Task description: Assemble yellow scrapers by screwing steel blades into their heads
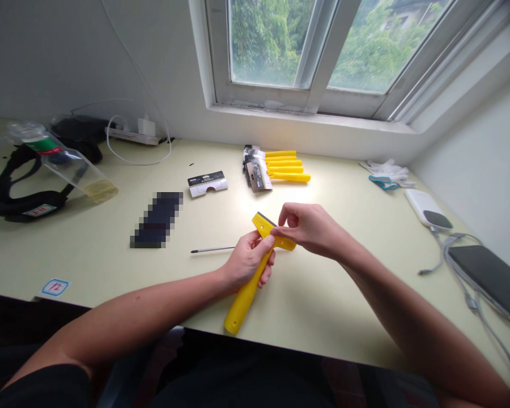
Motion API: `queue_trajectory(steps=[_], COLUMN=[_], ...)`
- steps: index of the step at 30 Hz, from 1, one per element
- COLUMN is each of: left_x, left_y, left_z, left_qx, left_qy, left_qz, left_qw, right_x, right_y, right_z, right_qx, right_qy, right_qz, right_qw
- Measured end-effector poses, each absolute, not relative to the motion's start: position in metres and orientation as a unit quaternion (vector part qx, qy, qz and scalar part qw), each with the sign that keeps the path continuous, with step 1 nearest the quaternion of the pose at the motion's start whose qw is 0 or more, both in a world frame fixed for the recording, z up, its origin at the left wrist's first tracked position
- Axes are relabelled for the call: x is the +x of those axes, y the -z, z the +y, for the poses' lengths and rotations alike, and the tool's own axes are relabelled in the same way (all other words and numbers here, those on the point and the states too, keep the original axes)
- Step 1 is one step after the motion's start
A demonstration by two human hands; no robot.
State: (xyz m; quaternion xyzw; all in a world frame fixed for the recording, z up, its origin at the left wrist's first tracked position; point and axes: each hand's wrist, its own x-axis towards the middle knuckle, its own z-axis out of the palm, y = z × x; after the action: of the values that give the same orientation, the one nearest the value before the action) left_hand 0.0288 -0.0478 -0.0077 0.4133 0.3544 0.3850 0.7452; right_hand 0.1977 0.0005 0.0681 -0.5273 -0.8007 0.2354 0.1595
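A yellow scraper (249, 294) with a wide T-shaped head and a dark blade edge slants over the desk's front edge. My left hand (251, 258) is wrapped round its handle just below the head, thumb on top. At the head, my right hand (306, 226) has thumb and index finger closed in a pinch against the face near the blade edge. Whatever lies between those fingertips is hidden. Partly behind my left hand, a screwdriver (212, 249) lies on the desk with its dark tip pointing left.
Several packaged yellow scrapers (289, 170) lie near the window. A cardboard header card (207, 184) and a pixelated dark rectangle (157, 221) are to the left. A plastic bottle (76, 167) leans over a black strap. White gloves (389, 173), a power bank (427, 208) and a phone (491, 277) with cables lie right.
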Motion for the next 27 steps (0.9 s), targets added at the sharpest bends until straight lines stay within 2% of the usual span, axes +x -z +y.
queue_trajectory(steps=[3, 8, 16, 27], left_x=[0.027, 0.024, 0.024, 0.023], left_y=[0.009, 0.009, 0.002, 0.002], left_z=[-0.046, -0.045, -0.047, -0.044], left_qx=[0.418, 0.427, 0.443, 0.461], left_qy=[-0.393, -0.404, -0.387, -0.398], left_qz=[0.346, 0.334, 0.345, 0.348], left_qw=[0.742, 0.737, 0.732, 0.713], right_x=[0.199, 0.2, 0.201, 0.201], right_y=[-0.069, -0.066, -0.06, -0.057], right_z=[0.003, 0.006, 0.01, 0.008], right_qx=[-0.512, -0.471, -0.434, -0.438], right_qy=[-0.275, -0.431, -0.502, -0.446], right_qz=[-0.798, -0.758, -0.73, -0.758], right_qw=[0.162, 0.134, 0.163, 0.186])
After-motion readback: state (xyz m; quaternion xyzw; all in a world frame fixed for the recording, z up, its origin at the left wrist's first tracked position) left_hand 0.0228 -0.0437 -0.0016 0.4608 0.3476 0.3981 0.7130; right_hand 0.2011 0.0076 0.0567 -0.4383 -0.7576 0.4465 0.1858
